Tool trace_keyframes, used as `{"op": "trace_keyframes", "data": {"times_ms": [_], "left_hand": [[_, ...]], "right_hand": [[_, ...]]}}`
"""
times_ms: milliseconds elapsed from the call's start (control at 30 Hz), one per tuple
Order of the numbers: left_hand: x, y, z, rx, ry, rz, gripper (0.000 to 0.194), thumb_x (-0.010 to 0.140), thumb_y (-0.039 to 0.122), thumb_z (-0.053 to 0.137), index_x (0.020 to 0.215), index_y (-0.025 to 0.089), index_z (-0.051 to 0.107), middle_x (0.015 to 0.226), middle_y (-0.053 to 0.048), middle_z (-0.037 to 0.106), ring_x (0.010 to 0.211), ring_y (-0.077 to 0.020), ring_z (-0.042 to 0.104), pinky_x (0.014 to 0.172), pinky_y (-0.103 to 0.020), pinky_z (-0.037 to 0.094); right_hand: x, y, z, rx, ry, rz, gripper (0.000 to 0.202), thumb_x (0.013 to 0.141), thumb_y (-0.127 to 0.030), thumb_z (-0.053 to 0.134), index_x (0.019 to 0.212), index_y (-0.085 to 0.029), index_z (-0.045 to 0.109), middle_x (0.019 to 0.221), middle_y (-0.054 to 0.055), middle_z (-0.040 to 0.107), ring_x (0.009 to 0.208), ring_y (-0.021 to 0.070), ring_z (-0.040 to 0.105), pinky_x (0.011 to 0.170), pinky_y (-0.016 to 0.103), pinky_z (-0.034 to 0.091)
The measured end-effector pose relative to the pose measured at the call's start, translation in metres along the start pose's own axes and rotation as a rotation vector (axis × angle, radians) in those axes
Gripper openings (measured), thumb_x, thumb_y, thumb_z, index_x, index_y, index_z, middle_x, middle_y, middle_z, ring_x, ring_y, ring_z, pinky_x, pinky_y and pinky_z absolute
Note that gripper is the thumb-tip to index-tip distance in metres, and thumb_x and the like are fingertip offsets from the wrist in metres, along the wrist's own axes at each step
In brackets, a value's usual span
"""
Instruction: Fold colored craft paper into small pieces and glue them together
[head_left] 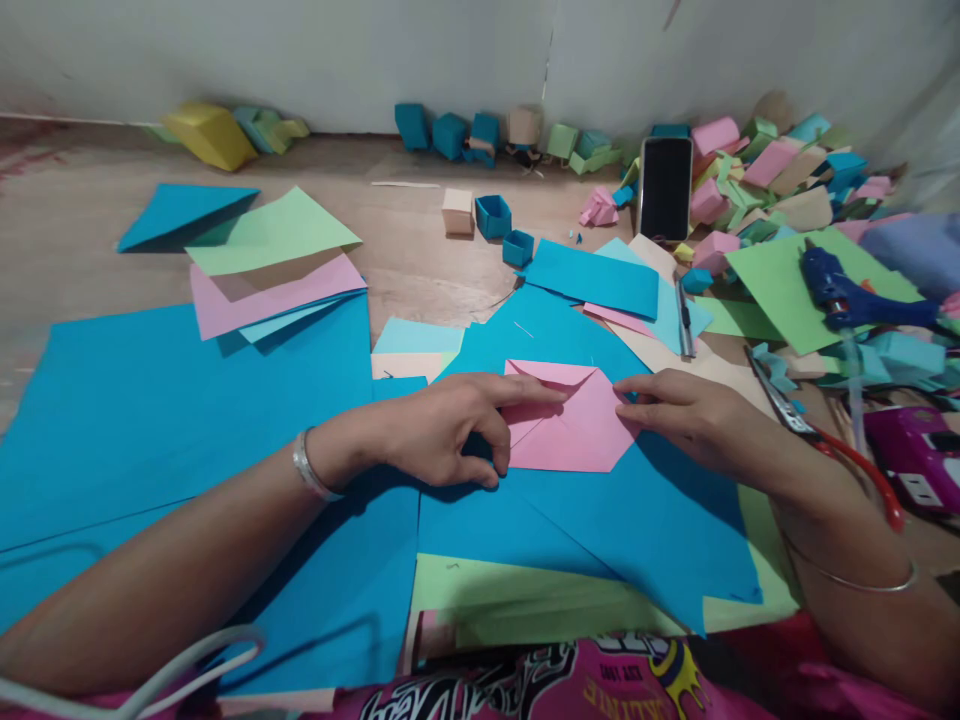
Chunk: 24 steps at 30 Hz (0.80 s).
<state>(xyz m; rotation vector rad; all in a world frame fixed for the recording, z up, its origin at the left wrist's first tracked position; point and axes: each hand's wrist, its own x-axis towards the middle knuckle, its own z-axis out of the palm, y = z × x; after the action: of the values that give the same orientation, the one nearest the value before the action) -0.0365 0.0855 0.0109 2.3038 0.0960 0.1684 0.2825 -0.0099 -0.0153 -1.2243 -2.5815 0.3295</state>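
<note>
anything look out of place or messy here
Nothing damaged. The pink folded paper lies flat under the left hand and right hand. Oddest: the scissors and glue gun lie loose among the scattered paper boxes.

Both my forearms reach in from the lower corners, my left hand (442,425) lying palm down with its index finger stretched forward and thumb curled under, my right hand (686,412) flat, fingers pointing left toward it, a bangle on each wrist.
</note>
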Motion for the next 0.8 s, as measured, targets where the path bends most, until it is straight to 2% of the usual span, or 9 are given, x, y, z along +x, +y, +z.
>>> {"op": "trace_keyframes", "data": {"times_ms": [67,133,233,300,367,433,567,700,800], "left_hand": [[0.000,0.006,-0.002,-0.024,0.023,0.001,0.006,0.078,0.020,0.072,0.084,0.020,0.074,0.150,-0.008,0.041,0.137,-0.0282,0.039,0.108,-0.043,0.041],[0.002,0.013,0.001,-0.013,0.123,-0.030,0.008,0.083,0.024,0.068,0.088,0.020,0.073,0.141,-0.010,0.052,0.127,-0.0256,0.051,0.100,-0.039,0.047],[0.007,0.022,0.017,0.192,0.297,-0.167,0.017,0.091,0.029,0.058,0.094,0.018,0.071,0.103,-0.009,0.068,0.096,-0.0200,0.064,0.081,-0.033,0.052],[0.010,0.024,0.031,0.391,0.249,-0.232,0.021,0.093,0.031,0.054,0.096,0.017,0.069,0.094,-0.009,0.067,0.088,-0.0209,0.062,0.072,-0.032,0.050],[0.012,0.024,0.042,0.530,0.175,-0.250,0.023,0.091,0.036,0.058,0.096,0.016,0.067,0.095,-0.010,0.065,0.092,-0.0235,0.060,0.074,-0.034,0.049],[0.013,0.021,0.047,0.610,0.159,-0.268,0.025,0.091,0.038,0.058,0.093,0.015,0.066,0.095,-0.011,0.064,0.096,-0.0247,0.058,0.077,-0.036,0.049],[0.012,0.016,0.042,0.659,0.215,-0.324,0.025,0.095,0.032,0.052,0.083,0.014,0.064,0.091,-0.010,0.064,0.094,-0.0231,0.058,0.078,-0.036,0.048],[0.013,0.014,0.038,0.657,0.225,-0.311,0.026,0.096,0.032,0.048,0.085,0.014,0.064,0.091,-0.010,0.064,0.093,-0.0220,0.057,0.078,-0.034,0.047],[0.013,0.014,0.038,0.658,0.217,-0.316,0.027,0.096,0.033,0.048,0.083,0.014,0.063,0.091,-0.010,0.063,0.091,-0.0220,0.057,0.076,-0.034,0.047]], "right_hand": [[0.001,-0.004,-0.001,-0.034,-0.007,0.010,0.028,0.094,-0.017,0.045,0.111,-0.023,0.067,0.121,0.011,0.064,0.106,0.0252,0.063,0.084,0.039,0.053],[0.003,-0.009,-0.002,-0.068,-0.018,0.027,0.028,0.094,-0.017,0.045,0.110,-0.022,0.067,0.120,0.012,0.064,0.104,0.0258,0.063,0.082,0.039,0.053],[0.007,-0.017,-0.003,-0.047,-0.044,0.055,0.026,0.094,-0.018,0.047,0.111,-0.021,0.066,0.117,0.012,0.064,0.099,0.0249,0.064,0.079,0.038,0.054],[0.009,-0.022,-0.004,0.033,-0.019,0.044,0.029,0.094,-0.018,0.047,0.118,-0.021,0.062,0.117,0.012,0.064,0.101,0.0232,0.064,0.080,0.036,0.055],[0.010,-0.025,-0.006,0.128,0.045,0.019,0.035,0.094,-0.015,0.047,0.127,-0.021,0.056,0.119,0.011,0.063,0.107,0.0215,0.062,0.086,0.034,0.054],[0.010,-0.025,-0.009,0.149,0.086,0.004,0.035,0.093,-0.013,0.048,0.126,-0.022,0.056,0.118,0.010,0.064,0.108,0.0205,0.062,0.088,0.033,0.053],[0.010,-0.024,-0.013,-0.036,0.038,-0.011,0.025,0.092,-0.017,0.050,0.111,-0.023,0.065,0.110,0.009,0.067,0.096,0.0224,0.064,0.078,0.036,0.053],[0.012,-0.035,-0.010,-0.062,0.046,0.017,0.031,0.093,-0.018,0.049,0.119,-0.027,0.062,0.119,0.008,0.064,0.103,0.0265,0.061,0.083,0.041,0.052],[0.012,-0.043,-0.008,-0.088,0.111,0.030,0.029,0.092,-0.016,0.050,0.116,-0.026,0.062,0.118,0.009,0.063,0.105,0.0288,0.059,0.086,0.045,0.050]]}}
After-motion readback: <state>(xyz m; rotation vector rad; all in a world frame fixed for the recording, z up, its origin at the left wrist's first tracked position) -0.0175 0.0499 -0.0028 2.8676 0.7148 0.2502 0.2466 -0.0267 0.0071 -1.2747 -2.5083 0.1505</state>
